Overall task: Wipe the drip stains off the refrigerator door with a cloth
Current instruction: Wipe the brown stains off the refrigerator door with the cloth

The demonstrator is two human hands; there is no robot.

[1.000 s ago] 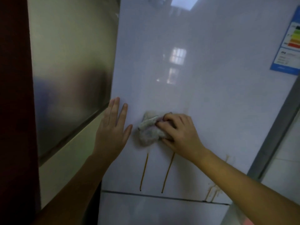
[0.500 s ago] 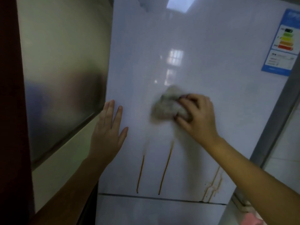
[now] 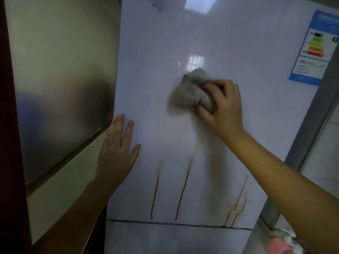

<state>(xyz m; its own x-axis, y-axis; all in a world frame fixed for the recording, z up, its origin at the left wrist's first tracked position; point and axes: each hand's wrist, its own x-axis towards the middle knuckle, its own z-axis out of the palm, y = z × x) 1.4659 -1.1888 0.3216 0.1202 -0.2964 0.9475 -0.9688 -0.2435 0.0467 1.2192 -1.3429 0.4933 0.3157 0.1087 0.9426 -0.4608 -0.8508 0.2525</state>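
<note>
Stains (image 3: 181,189) run down the low part of the door (image 3: 238,52), below the bunched cloth (image 3: 189,90) that the right hand (image 3: 222,105) clutches against it, while the left hand (image 3: 117,153), spread flat, likely braces the door's left edge.

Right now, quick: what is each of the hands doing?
Left hand: open, flat on the white refrigerator door.
Right hand: closed on the crumpled grey cloth.
</note>
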